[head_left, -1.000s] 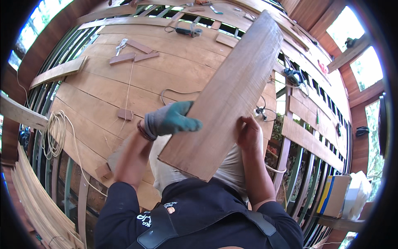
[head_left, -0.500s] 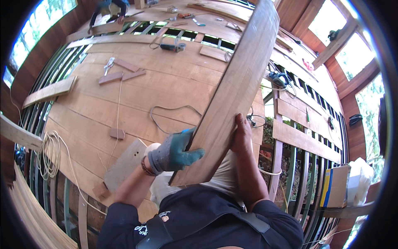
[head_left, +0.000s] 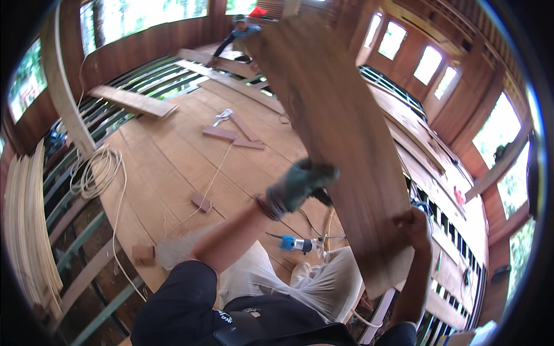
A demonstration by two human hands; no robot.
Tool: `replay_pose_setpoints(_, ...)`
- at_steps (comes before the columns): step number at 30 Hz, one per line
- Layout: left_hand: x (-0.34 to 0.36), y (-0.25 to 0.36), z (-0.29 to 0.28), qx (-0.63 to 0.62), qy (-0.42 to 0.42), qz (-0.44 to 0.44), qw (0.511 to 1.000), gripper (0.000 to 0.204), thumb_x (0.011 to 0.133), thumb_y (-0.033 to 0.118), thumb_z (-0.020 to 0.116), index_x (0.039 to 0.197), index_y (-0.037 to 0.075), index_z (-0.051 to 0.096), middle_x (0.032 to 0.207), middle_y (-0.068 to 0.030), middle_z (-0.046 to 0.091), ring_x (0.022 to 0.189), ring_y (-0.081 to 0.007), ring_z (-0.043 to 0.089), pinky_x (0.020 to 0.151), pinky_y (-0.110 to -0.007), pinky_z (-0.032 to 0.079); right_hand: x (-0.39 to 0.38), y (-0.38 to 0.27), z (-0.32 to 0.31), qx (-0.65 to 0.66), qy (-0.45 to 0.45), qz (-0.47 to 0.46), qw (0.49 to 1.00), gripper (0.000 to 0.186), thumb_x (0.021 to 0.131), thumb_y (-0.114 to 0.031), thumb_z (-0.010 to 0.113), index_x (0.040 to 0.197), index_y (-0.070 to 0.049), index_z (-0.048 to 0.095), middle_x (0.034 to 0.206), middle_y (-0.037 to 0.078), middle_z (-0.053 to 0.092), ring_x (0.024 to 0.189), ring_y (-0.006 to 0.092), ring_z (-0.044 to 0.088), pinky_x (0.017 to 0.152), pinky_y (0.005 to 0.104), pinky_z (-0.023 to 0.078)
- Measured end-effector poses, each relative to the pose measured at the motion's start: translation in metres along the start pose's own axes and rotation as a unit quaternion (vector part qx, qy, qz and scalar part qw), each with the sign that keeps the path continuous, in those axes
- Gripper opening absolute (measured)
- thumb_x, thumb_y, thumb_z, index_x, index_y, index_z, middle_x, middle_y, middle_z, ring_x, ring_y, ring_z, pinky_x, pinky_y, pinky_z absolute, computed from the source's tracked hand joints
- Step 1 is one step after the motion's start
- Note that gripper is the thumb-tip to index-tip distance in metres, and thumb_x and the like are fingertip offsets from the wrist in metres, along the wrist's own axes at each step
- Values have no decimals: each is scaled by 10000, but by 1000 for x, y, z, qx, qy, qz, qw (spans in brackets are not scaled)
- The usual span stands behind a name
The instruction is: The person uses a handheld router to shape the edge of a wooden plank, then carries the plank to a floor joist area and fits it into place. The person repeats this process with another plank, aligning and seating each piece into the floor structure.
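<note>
A wide wooden plank [head_left: 346,132], its broad brown face turned toward me, is held up at a tilt in front of my body. My left hand [head_left: 300,187], in a grey and green glove, grips its left edge around the middle. Bare, my right hand [head_left: 414,228] holds the right edge nearer the lower end. Both hands and the plank are a little blurred by motion. Below the plank, a blue and black power tool [head_left: 297,243] lies on the floorboards by my legs.
Floorboards [head_left: 167,167] bear short wood offcuts [head_left: 219,132], a string and a coiled cord [head_left: 95,173]. Open joists [head_left: 86,254] with gaps run at the lower left and right. Long strips [head_left: 26,225] are stacked far left. Another person [head_left: 239,37] crouches at the back.
The plank has swung from leaning right to leaning left, its broad face turning toward me. My right hand has moved right and lower; the view has shifted, revealing the power tool.
</note>
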State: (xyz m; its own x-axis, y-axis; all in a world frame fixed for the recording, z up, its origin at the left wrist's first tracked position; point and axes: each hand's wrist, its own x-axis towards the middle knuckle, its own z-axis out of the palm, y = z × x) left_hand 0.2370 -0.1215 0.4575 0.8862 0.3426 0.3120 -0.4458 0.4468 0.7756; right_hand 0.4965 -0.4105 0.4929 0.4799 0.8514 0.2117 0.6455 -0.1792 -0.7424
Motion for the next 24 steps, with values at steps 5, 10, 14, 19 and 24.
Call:
replay_pose_setpoints(5,-44,-71,0,14,34,-17,999,259,973,143,653,1203,25,650,1078,-54,674,977,-196,687,786,-394,639,8,32,-37,-85,-79,14,993,271,687,20,758,952,-12,708,862,10,723,800,97,665,757,272,536)
replay_pose_setpoints(10,-54,-143,18,-83,124,42,988,178,957,145,676,1112,61,700,1053,-35,678,1001,-187,668,758,-393,630,22,72,-17,-280,211,-88,932,454,681,-105,867,1080,-2,676,1024,131,695,976,263,662,897,381,509)
replay_pose_setpoints(14,-49,-171,29,-104,204,20,973,123,981,201,667,1034,99,711,1014,1,666,957,-133,654,775,-345,598,-23,103,55,-109,446,79,885,296,916,-244,755,1018,20,667,913,96,691,791,205,643,718,326,519)
replay_pose_setpoints(19,-39,-197,38,-200,275,-47,939,117,986,237,668,1017,129,700,986,41,642,955,-108,625,802,-350,580,-70,106,146,402,291,282,821,379,989,-416,626,1085,-53,575,1017,147,697,971,305,696,811,373,569)
replay_pose_setpoints(24,-46,-222,45,-271,241,-33,931,196,989,193,667,1154,89,666,1113,-6,641,1074,-130,614,925,-354,555,-54,99,138,556,224,281,749,822,939,-474,670,1443,21,249,1330,231,447,1213,398,557,1021,538,526)
